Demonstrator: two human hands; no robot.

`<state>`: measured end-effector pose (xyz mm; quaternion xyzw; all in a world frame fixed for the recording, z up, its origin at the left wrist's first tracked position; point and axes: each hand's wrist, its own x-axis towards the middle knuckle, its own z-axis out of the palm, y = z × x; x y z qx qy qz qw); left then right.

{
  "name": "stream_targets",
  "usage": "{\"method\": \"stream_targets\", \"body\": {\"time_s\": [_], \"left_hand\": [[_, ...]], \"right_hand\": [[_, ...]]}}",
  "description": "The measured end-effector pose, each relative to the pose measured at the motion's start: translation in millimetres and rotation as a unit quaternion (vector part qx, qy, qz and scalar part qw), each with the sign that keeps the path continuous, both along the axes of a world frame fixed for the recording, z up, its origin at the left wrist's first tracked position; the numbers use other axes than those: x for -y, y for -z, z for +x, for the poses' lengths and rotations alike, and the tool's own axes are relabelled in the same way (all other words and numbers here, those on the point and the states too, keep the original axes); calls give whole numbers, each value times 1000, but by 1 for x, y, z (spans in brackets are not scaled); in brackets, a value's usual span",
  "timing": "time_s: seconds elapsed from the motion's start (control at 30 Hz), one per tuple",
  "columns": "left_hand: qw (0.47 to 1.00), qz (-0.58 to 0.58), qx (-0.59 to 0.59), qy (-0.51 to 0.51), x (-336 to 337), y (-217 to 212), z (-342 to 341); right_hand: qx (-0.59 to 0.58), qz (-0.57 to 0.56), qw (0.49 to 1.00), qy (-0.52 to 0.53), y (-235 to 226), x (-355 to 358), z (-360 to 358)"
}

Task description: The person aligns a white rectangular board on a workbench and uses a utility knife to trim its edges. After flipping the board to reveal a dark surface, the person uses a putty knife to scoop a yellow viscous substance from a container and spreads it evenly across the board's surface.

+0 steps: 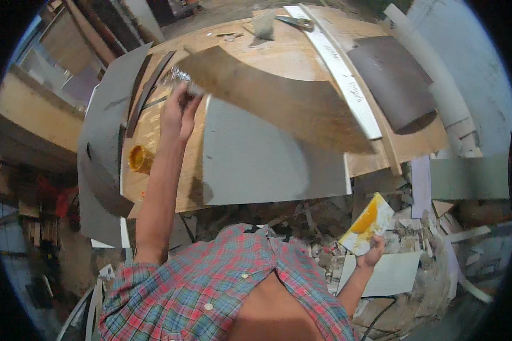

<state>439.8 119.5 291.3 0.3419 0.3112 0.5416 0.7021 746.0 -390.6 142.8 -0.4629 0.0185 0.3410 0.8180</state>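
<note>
At the bench's left edge, grey laminate sheets [105, 108] overhang the side, and just inside them an open tin of yellow glue [140, 158] stands on the bare plywood bench [153, 122]. Beside the tin the left hand [179, 113] reaches up over the bench and is closed on the left end of a long brown veneer strip [267, 94]. The strip is curved, dull brown with a woody grain, wide and thin, and it is held up off the bench, slanting from the hand toward the right edge above a flat grey panel [256, 159] that lies at the near edge. Past it a white edging strip [341, 71] runs across the bench, and a dark brown sheet [392, 79] curls at the far right corner. Off the bench, low on the right over the rubble, the right hand [374, 253] grips a small white card smeared with yellow glue [365, 224].
</note>
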Motion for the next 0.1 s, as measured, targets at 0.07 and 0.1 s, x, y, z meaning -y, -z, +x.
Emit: {"method": "stream_targets", "body": {"time_s": [0.07, 0.1], "left_hand": [[997, 47, 58, 14, -55, -39, 16], [996, 0, 90, 19, -86, -60, 23]], "right_hand": [[-35, 15, 999, -12, -16, -12, -8], [-29, 27, 998, -40, -13, -13, -8]]}}
